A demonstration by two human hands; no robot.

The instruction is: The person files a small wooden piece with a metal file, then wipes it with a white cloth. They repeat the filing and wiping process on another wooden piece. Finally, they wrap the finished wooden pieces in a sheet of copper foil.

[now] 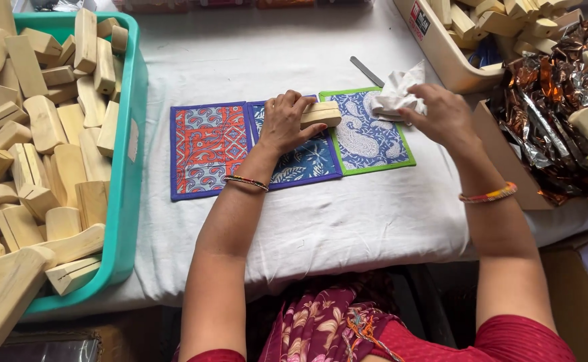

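Observation:
My left hand [287, 124] grips a pale wooden block [323, 114] and holds it just above the middle of three patterned fabric mats. The middle mat [307, 161] is dark blue, the left mat [206, 149] is blue with red and orange, and the right mat [367, 137] is blue paisley with a green border. My right hand [441, 117] holds a crumpled white cloth [398, 94] over the green-bordered mat, right beside the block's end.
A teal crate [129, 167] full of several wooden blocks stands at the left. A cream crate [441, 57] of blocks sits at the far right, with shiny foil wrappers [555, 114] in a cardboard box below it. A thin metal file [366, 71] lies on the white tablecloth [347, 221].

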